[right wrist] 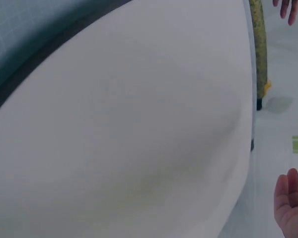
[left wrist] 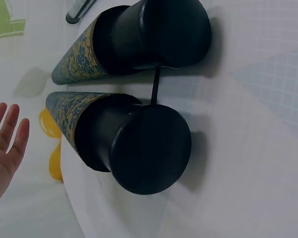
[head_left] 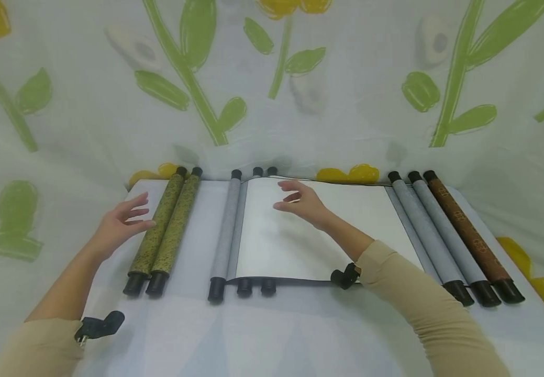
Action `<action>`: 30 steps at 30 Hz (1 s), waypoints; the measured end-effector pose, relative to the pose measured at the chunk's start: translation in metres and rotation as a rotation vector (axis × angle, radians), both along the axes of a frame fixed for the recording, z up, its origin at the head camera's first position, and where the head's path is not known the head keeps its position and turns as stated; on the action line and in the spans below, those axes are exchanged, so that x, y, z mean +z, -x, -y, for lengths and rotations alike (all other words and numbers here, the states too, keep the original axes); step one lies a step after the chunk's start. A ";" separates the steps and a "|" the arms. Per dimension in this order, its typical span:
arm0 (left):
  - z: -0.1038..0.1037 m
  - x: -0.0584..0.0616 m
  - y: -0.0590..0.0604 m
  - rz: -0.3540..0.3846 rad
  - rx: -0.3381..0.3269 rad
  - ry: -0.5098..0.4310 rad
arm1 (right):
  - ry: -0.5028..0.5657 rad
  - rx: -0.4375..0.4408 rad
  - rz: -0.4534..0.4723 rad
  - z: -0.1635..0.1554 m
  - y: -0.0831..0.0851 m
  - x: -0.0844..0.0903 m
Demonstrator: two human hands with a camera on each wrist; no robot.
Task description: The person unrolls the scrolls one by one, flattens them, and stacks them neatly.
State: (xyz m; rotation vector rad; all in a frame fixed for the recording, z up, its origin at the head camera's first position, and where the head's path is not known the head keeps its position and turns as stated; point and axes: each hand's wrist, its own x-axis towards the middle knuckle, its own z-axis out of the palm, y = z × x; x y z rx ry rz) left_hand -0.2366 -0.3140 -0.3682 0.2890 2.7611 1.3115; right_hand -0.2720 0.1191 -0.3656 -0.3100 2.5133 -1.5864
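- White paper lies spread across the middle of the pale cloth-covered table [head_left: 300, 335]: the wide, partly unrolled grey-bordered hanging scroll [head_left: 300, 230] is open flat, its grey roller with black end caps [head_left: 226, 233] at its left edge. By the look of it, the unrolling is done or nearly so; rolling it back up has not begun.
- Two green-and-gold patterned rolled scrolls with black end knobs [head_left: 165, 230] lie side by side to the left, fully rolled and seemingly untouched.
- Two grey rolled scrolls [head_left: 434, 235] and one brown patterned rolled scroll [head_left: 469, 235] lie at the right, also rolled.
- The right hand [head_left: 302, 201] hovers over the white sheet, fingers loosely spread, gripping nothing; contact with the paper cannot be told.
- The left hand [head_left: 121, 225] hangs just beside the green pair, fingers straight and apart, holding nothing.
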 end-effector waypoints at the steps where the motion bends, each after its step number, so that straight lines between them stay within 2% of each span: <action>1: 0.000 -0.001 0.001 0.008 -0.002 0.003 | 0.005 0.001 0.000 0.003 0.000 -0.002; 4: -0.001 -0.005 0.005 0.046 -0.005 -0.008 | 0.021 0.002 -0.004 0.012 -0.002 -0.007; 12: -0.002 -0.017 0.013 0.126 -0.019 0.087 | 0.044 0.012 0.005 0.030 -0.006 -0.019; 21: -0.002 -0.025 0.019 0.176 -0.021 0.005 | 0.094 0.041 -0.005 0.054 -0.003 -0.033; 30: 0.002 -0.030 0.017 0.214 -0.026 0.050 | 0.166 0.105 0.023 0.085 -0.006 -0.033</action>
